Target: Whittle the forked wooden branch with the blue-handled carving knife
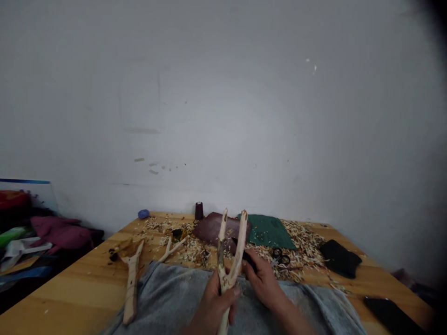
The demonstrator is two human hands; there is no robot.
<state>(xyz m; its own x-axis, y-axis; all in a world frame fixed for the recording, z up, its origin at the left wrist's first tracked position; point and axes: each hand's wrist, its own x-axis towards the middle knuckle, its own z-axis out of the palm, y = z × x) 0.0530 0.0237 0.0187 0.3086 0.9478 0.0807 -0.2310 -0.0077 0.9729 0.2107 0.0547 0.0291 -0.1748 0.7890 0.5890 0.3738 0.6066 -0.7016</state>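
A forked branch (242, 237), pale and largely stripped of bark, stands prongs upward at the lower centre of the frame; the left hand (214, 300) is clamped on its stem just below the fork. The right hand (267, 281) is closed round the dark handle of a knife (250, 259), whose blade is partly hidden by the right prong. Good control, as judged here, calls for a firm grip on the stem, the left thumb kept low and out of the blade's path, and short, shallow strokes directed away from the left hand. A wall (223, 121) bounds the far side of the wooden table (75, 291); the table's sloping edges run down to the lower left and lower right. Grey cloth (174, 288) lies beneath the hands, its folds liable to catch an elbow. Side movement is bounded at lower left by a carved wooden fork (131, 288) and, right of the knife hand, by scissors (284, 259) among wood shavings (307, 239); upward reach over the cloth offers the easier path.
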